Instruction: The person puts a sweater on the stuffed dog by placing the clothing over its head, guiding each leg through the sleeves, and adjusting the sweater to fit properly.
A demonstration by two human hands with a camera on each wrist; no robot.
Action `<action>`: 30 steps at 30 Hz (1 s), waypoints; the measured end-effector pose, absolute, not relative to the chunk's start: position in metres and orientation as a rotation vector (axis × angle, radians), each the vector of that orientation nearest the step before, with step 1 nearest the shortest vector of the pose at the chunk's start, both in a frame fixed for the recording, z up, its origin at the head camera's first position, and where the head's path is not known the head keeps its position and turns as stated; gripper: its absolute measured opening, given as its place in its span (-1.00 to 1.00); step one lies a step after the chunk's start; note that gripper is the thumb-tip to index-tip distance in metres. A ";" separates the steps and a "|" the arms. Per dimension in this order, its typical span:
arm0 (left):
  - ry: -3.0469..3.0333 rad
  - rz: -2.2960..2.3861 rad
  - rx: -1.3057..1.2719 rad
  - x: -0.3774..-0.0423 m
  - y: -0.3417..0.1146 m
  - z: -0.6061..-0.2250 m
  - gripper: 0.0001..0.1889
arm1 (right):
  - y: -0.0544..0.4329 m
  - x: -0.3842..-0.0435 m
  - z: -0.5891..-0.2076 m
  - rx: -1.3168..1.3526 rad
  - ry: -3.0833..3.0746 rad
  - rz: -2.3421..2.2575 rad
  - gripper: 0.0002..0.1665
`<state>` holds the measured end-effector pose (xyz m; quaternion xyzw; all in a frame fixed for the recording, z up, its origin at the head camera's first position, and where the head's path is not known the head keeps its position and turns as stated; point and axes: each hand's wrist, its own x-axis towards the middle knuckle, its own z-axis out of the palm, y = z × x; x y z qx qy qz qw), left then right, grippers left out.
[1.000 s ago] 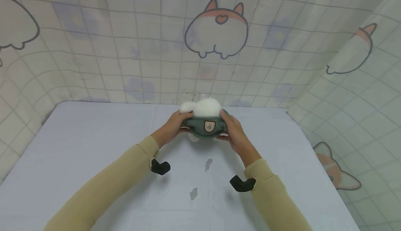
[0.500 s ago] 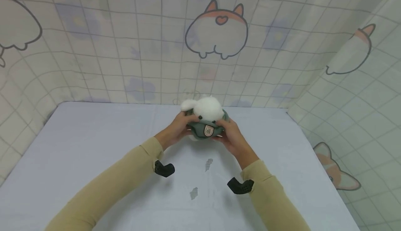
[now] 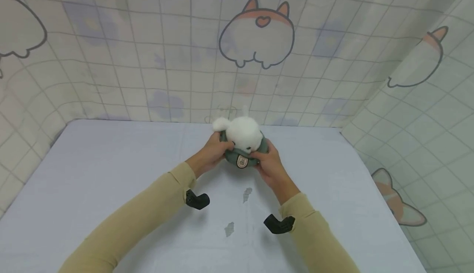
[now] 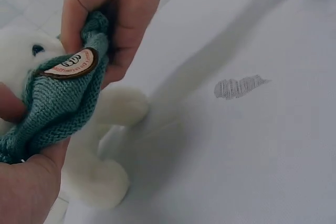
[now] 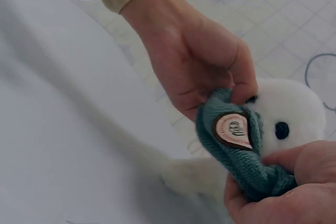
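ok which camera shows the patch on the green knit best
The right wrist view: the patch appears large there and turned mostly toward the camera, so its outline is clear. The left wrist view shows it slanted and foreshortened. The head view shows it small, its lettering too tiny to read.

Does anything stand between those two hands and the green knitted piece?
Nothing visible does. The left hand and right hand grip the green knit directly, on either side of its badge. The white toy's head shows just beyond it.
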<state>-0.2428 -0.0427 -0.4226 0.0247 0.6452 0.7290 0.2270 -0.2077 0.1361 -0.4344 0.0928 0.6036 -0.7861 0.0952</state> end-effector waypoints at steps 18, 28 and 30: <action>1.831 2.062 0.180 -0.245 -0.047 -0.428 -0.22 | 0.115 -0.206 -0.433 0.326 1.837 -2.369 -0.30; 1.828 2.025 0.080 -0.248 -0.058 -0.426 -0.25 | 0.129 -0.209 -0.428 0.370 1.919 -2.318 -0.38; 1.828 2.029 0.076 -0.250 -0.061 -0.427 -0.28 | 0.134 -0.210 -0.428 0.382 1.905 -2.337 -0.44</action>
